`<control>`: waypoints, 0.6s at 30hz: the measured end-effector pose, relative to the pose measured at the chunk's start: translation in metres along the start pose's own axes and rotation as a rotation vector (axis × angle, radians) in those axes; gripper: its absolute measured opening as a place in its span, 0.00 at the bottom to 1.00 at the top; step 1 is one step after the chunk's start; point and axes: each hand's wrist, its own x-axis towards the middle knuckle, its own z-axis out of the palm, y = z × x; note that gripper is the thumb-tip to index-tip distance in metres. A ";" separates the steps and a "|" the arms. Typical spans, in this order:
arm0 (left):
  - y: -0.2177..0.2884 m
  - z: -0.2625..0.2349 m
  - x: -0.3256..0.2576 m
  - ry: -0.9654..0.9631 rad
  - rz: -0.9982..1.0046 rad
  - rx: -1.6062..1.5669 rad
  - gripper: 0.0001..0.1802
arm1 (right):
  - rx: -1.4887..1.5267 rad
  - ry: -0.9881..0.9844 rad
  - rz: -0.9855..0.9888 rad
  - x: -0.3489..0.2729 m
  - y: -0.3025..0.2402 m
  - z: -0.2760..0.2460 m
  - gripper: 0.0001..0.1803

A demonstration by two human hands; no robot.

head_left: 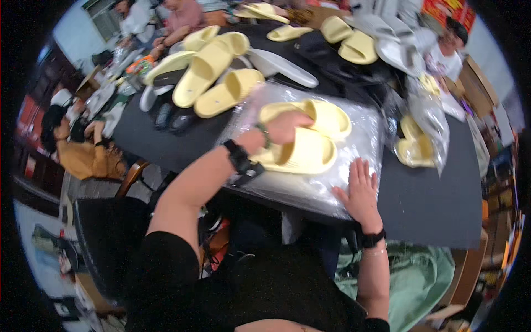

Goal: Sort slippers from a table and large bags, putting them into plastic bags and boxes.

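A pair of pale yellow slide slippers (310,152) lies side by side on a stack of clear plastic bags (354,145) at the table's front edge. My left hand (285,128) reaches over the pair from the left, its fingers closed at the inner edges where the two slippers meet. The fingertips are partly hidden and a little blurred. My right hand (360,191) lies flat on the near right corner of the bag stack, fingers stretched out, holding nothing.
More yellow slides (204,72) and a white slide (283,67) lie at the table's back left. A bagged yellow pair (416,145) sits to the right. Grey slides (399,52) stand at the back right. Other people sit around the dark table (437,207). A black chair (105,232) is at my left.
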 end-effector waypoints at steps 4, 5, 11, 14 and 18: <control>0.018 0.016 0.000 0.076 -0.157 0.102 0.13 | -0.008 -0.014 -0.012 -0.009 0.006 0.005 0.48; 0.019 0.016 -0.003 0.104 -0.164 0.087 0.13 | -0.009 -0.018 -0.013 -0.009 0.005 0.004 0.48; 0.012 -0.004 -0.037 0.132 -0.196 0.293 0.13 | 0.001 -0.048 -0.026 -0.005 0.005 0.004 0.50; 0.011 -0.031 -0.066 0.153 -0.172 0.269 0.13 | -0.018 -0.027 -0.020 -0.004 0.008 0.008 0.49; 0.036 -0.119 -0.090 0.242 -0.116 0.207 0.12 | 0.006 -0.058 -0.029 0.000 0.005 0.005 0.49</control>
